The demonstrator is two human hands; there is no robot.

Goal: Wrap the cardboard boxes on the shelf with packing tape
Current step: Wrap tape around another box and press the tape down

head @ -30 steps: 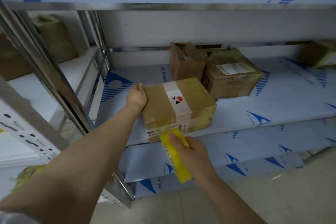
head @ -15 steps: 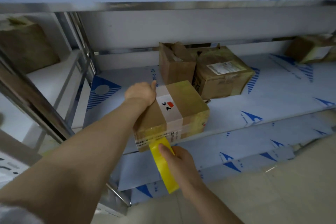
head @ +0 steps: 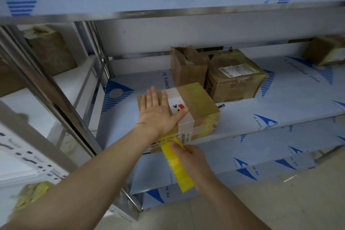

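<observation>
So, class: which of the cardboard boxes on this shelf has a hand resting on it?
The front box at the shelf edge, with the white band: the left hand lies flat on top. The others sit untouched farther back.

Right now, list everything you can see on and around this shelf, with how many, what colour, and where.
box being taped: one, brown with a white strip, front edge of the middle shelf
tape: one, yellow, running from the box's front face down through the right hand
boxes at the back: two, brown, side by side behind the taped box; the right one bears a white label
box at far right: one, brown, back of the same shelf
box at left: one, brown, on the neighbouring shelf
shelf: one, metal under white film with blue marks
left hand: flat on top of the box
right hand: holding the tape below the box
</observation>
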